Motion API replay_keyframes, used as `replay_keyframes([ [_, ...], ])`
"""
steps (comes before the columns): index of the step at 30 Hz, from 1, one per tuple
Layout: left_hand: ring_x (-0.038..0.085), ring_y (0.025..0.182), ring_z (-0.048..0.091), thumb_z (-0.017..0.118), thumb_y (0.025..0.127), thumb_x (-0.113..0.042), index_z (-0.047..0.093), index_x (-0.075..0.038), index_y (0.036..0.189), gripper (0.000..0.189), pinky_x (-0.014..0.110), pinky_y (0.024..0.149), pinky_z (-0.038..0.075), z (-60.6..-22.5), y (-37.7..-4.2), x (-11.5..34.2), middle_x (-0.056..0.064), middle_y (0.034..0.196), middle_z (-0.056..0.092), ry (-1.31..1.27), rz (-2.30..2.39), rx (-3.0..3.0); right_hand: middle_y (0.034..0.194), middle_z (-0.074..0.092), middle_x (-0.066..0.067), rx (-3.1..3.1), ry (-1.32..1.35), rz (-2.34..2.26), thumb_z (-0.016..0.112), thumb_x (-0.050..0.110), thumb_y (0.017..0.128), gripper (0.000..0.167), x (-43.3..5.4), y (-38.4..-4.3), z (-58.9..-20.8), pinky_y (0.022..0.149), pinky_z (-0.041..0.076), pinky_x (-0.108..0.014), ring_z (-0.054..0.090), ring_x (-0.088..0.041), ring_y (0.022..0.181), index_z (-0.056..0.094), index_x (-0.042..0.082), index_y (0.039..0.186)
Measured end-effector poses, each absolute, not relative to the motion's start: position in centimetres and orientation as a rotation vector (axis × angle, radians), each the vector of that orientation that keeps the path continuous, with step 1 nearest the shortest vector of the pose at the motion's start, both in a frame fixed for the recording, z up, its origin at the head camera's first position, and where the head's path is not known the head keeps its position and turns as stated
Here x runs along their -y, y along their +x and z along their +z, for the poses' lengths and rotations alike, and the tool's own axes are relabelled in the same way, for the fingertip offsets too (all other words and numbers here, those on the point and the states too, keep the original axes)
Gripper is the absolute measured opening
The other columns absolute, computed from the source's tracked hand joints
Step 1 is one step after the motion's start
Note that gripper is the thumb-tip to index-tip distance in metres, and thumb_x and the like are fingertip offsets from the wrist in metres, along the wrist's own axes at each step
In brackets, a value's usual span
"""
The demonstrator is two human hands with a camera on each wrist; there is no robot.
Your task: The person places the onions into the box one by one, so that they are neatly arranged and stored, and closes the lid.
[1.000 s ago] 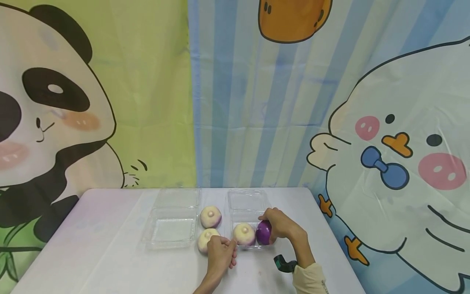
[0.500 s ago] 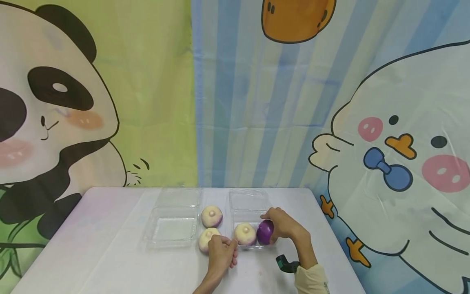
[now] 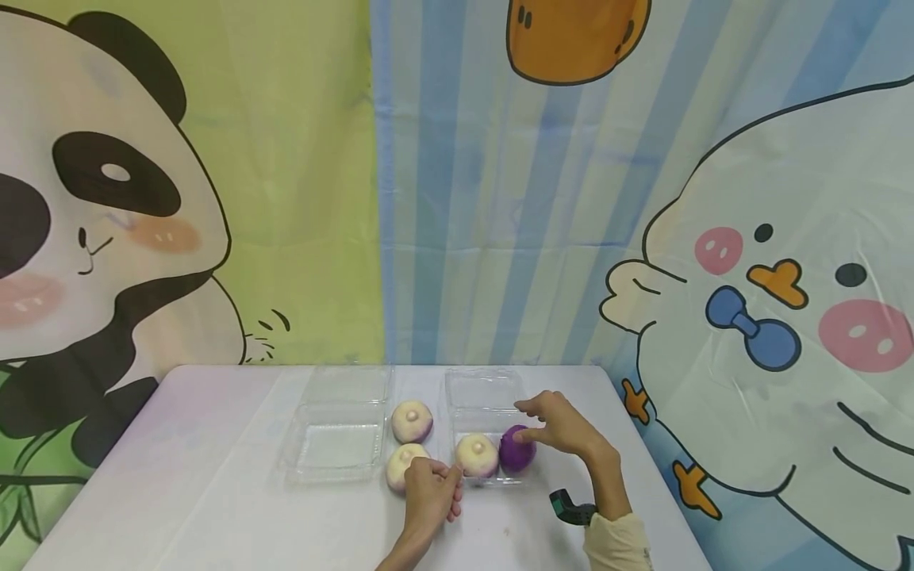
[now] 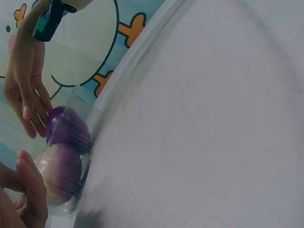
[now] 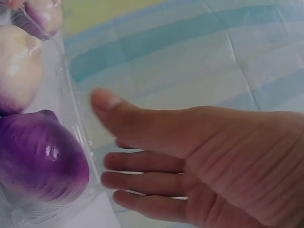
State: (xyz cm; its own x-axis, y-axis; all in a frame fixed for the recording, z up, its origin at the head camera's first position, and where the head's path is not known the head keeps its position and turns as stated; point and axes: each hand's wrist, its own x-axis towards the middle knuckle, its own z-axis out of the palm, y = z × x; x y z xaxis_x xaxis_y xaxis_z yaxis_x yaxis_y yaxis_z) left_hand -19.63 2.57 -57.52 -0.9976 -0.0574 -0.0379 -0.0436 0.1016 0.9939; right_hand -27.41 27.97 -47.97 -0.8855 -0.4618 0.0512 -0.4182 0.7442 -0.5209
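Note:
In the right-hand clear plastic clamshell container point(image 3: 488, 415) lie a white-and-purple turnip point(image 3: 476, 455) and a deep purple onion-like vegetable point(image 3: 517, 450), side by side. My right hand point(image 3: 564, 424) is just right of the purple one, thumb and fingers spread apart. In the right wrist view this hand point(image 5: 190, 161) shows nothing between its fingers. My left hand point(image 3: 431, 492) has bent fingers with the tips right at the container's front left corner; I cannot tell whether they pinch the rim. Another turnip point(image 3: 403, 463) is partly hidden behind that hand, with a further turnip point(image 3: 412, 421) behind it.
A second clear container point(image 3: 336, 444) lies lid-back on the left of the white table point(image 3: 236, 507). Both lids lean toward the table's back edge, close to the printed curtain point(image 3: 464, 198). A dark device point(image 3: 571, 507) is strapped at the right wrist.
My right hand has let go of the purple vegetable, opened its fingers and drawn up and to the right. The vegetable stays in the container. The left hand holds its place.

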Motion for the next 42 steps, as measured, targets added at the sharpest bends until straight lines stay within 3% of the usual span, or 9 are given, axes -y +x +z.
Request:
replay_keyframes([
  [5,0.007,0.034,0.058,0.069,0.095,-0.002,0.073,0.01,0.076,0.023,0.03,0.034,0.055,-57.6,-19.7,-2.6,0.006,0.054,0.069,0.124,-2.091,2.332,0.122,0.081,-0.023,-2.937,-0.605,-1.028,0.081,0.015,0.099,0.035,-28.5,-28.4,-48.8,0.089,0.071,-0.047,0.083,-0.036,0.103,0.077,-0.006,0.127],
  [8,0.007,0.034,0.058,0.069,0.096,-0.003,0.073,0.01,0.076,0.024,0.032,0.035,0.056,-57.5,-19.7,-2.7,0.005,0.054,0.068,0.137,-2.087,2.336,0.114,0.083,-0.022,-2.996,-0.461,-1.192,0.079,0.011,0.101,0.026,-28.6,-29.1,-49.8,0.077,0.072,-0.033,0.084,-0.033,0.091,0.08,-0.005,0.122],
  [12,0.007,0.034,0.057,0.069,0.096,-0.003,0.073,0.01,0.076,0.024,0.031,0.034,0.056,-57.6,-19.7,-2.6,0.006,0.054,0.068,0.141,-2.087,2.335,0.101,0.084,-0.019,-3.098,-0.288,-1.313,0.079,0.011,0.101,0.018,-28.7,-30.0,-51.2,0.055,0.06,-0.021,0.081,-0.035,0.068,0.083,-0.002,0.112],
  [17,0.006,0.034,0.057,0.069,0.097,-0.003,0.072,0.01,0.076,0.026,0.028,0.034,0.054,-57.7,-19.7,-2.5,0.006,0.053,0.068,0.122,-2.087,2.329,0.092,0.084,-0.017,-3.129,-0.192,-1.371,0.077,0.011,0.102,0.014,-28.9,-30.8,-52.5,0.05,0.051,-0.02,0.077,-0.037,0.062,0.084,0.0,0.106],
  [23,0.006,0.035,0.058,0.07,0.097,-0.003,0.072,0.01,0.076,0.025,0.028,0.034,0.055,-57.8,-19.7,-2.5,0.004,0.052,0.067,0.118,-2.091,2.322,0.099,0.082,-0.023,-3.07,-0.152,-1.439,0.071,0.008,0.106,0.019,-29.3,-31.6,-54.2,0.06,0.062,-0.022,0.079,-0.033,0.079,0.079,-0.006,0.115],
  [27,0.007,0.034,0.058,0.07,0.097,-0.003,0.073,0.01,0.076,0.024,0.029,0.034,0.055,-57.7,-19.7,-2.6,0.005,0.053,0.068,0.136,-2.103,2.325,0.108,0.081,-0.023,-3.082,-0.129,-1.4,0.068,0.008,0.107,0.025,-29.4,-31.8,-55.1,0.082,0.069,-0.038,0.079,-0.034,0.095,0.076,-0.009,0.124],
  [32,0.007,0.034,0.058,0.07,0.096,-0.004,0.073,0.01,0.076,0.024,0.031,0.034,0.055,-57.7,-19.8,-2.7,0.007,0.054,0.069,0.14,-2.106,2.32,0.12,0.079,-0.026,-3.046,-0.097,-1.408,0.063,0.01,0.11,0.031,-29.3,-32.0,-55.8,0.101,0.064,-0.057,0.077,-0.041,0.111,0.07,-0.01,0.132],
  [36,0.007,0.034,0.057,0.07,0.096,-0.003,0.073,0.011,0.077,0.024,0.032,0.034,0.056,-57.7,-19.9,-2.6,0.005,0.053,0.068,0.131,-2.096,2.319,0.124,0.077,-0.03,-2.992,-0.095,-1.461,0.061,0.01,0.111,0.034,-29.3,-32.1,-56.1,0.097,0.067,-0.055,0.077,-0.044,0.111,0.067,-0.013,0.136],
  [42,0.007,0.035,0.058,0.07,0.097,-0.005,0.074,0.009,0.077,0.025,0.031,0.035,0.056,-57.7,-19.9,-2.6,0.003,0.054,0.068,0.139,-2.095,2.333,0.122,0.078,-0.031,-2.919,-0.096,-1.591,0.063,0.009,0.111,0.035,-29.2,-32.1,-56.1,0.084,0.071,-0.041,0.079,-0.043,0.106,0.066,-0.015,0.137],
])
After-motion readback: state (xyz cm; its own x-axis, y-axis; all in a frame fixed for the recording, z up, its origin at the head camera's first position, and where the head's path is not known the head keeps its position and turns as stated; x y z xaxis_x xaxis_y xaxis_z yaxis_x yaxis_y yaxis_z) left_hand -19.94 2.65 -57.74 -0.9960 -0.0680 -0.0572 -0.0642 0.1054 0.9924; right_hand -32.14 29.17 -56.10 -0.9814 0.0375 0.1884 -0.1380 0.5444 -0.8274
